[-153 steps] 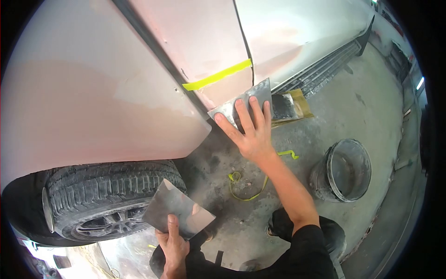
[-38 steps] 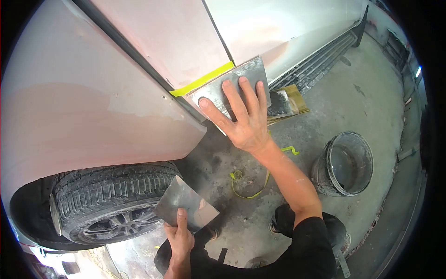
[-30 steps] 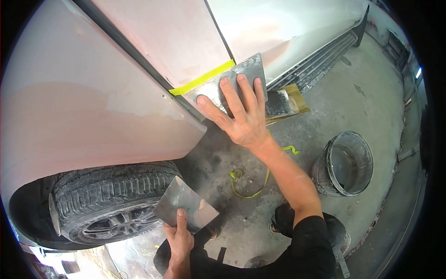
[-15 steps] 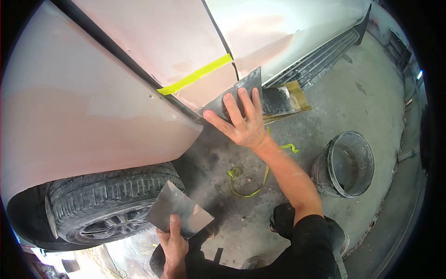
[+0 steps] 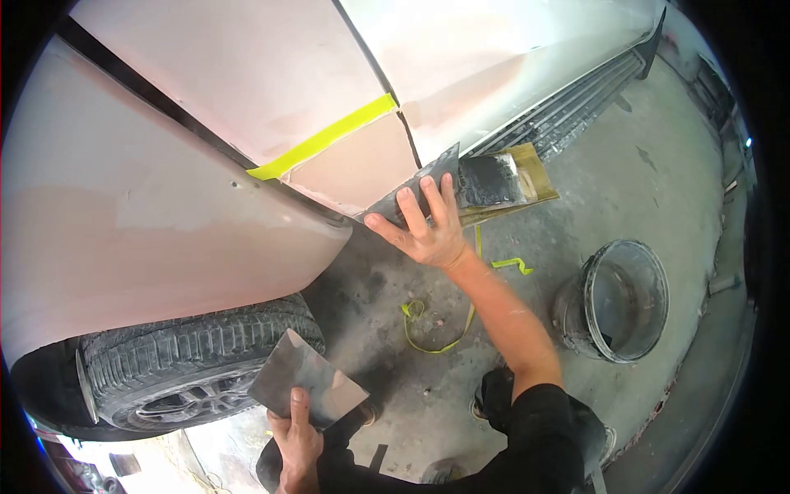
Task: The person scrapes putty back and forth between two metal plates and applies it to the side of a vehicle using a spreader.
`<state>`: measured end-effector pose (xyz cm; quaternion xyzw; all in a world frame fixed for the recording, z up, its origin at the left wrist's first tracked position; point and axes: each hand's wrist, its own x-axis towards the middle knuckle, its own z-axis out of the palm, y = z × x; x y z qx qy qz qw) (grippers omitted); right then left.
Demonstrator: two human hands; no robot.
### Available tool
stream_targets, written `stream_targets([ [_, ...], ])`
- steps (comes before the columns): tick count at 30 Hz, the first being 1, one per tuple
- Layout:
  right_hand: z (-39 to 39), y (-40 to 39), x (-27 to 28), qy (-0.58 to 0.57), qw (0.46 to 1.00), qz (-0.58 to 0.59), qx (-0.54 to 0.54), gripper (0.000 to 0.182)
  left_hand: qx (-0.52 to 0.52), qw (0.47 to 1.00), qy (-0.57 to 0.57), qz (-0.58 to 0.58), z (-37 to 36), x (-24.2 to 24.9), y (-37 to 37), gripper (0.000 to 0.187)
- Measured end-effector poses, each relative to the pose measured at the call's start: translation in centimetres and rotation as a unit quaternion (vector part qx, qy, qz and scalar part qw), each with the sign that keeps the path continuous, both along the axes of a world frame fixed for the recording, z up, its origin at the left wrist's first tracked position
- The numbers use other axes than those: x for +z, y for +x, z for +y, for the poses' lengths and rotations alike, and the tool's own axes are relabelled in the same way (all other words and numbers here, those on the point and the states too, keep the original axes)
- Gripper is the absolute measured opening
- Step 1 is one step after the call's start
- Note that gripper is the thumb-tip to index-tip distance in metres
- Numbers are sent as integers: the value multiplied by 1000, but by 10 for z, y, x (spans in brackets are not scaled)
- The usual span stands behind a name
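Observation:
My right hand (image 5: 429, 229) presses a flat grey filler spreader (image 5: 397, 206) with spread fingers at the lower edge of a car body panel. Just above the blade, smooth pinkish filler (image 5: 354, 165) covers a patch below a strip of bright yellow-green masking tape (image 5: 325, 138). My left hand (image 5: 298, 440) grips a rectangular metal plate (image 5: 300, 375) low in front of me, its thumb on top. Pinkish filler (image 5: 344, 393) lies on one corner of that plate. The spreader's lower edge is partly hidden by my right fingers.
A dusty car wheel (image 5: 206, 362) stands at left under the fender (image 5: 164, 222). Right of the spreader are a dark block on a brownish folded sheet (image 5: 543, 177) and a ribbed side step (image 5: 559, 115). A dirty bucket (image 5: 627, 300) and loose yellow tape (image 5: 440, 347) lie on the concrete floor.
My right hand and the spreader have slid down to the panel's lower edge, uncovering more of the smooth filler patch. The view has shifted slightly; my left hand still holds the plate.

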<state>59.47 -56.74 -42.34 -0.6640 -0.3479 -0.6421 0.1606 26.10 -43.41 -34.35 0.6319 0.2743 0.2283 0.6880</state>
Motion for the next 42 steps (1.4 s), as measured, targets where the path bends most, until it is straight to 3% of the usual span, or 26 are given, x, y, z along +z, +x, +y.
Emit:
stream_targets([
  [3,-7,-7,-12,-12,999,29,4,53,22,1000,-19,13,0,-7,1,32],
  [6,-28,-45,-10,-62,984,166,37,52,47,997,-64,8,-4,0,9,31],
  [9,-42,-99,20,8,962,256,97,53,24,989,-144,-19,-6,13,16,33],
  [10,-44,-120,34,69,910,358,197,53,9,985,-172,-33,-6,17,16,33],
  [12,-44,-164,62,185,732,536,377,54,27,979,-187,-74,-10,17,20,34],
  [13,-48,-181,75,110,698,564,427,54,34,976,-193,-96,-10,12,21,34],
  [14,-51,-197,87,35,657,587,472,55,88,984,-156,-20,-4,2,15,33],
  [15,-52,-206,94,-40,610,604,511,56,105,980,-160,-50,-5,4,13,36],
  [17,-52,-207,93,-194,691,580,384,56,140,970,-168,-108,-8,11,14,40],
  [18,-52,-206,89,-266,721,559,313,56,100,964,-205,-138,-4,27,10,38],
  [19,-50,-201,83,-269,750,540,271,56,54,959,-211,-182,2,32,5,37],
  [21,-47,-188,74,-269,800,505,184,55,47,963,-209,-162,7,38,-4,30],
  [24,-47,-154,92,-153,929,328,80,49,51,969,-199,-137,-1,40,0,30],
  [26,-39,-124,97,-65,972,224,44,48,34,970,-199,-138,4,28,0,31],
  [30,-23,-81,103,7,994,108,8,46,36,973,-198,-111,5,26,3,30],
  [42,5,-58,112,38,998,39,-13,47,11,974,-198,-108,5,16,4,26],
])
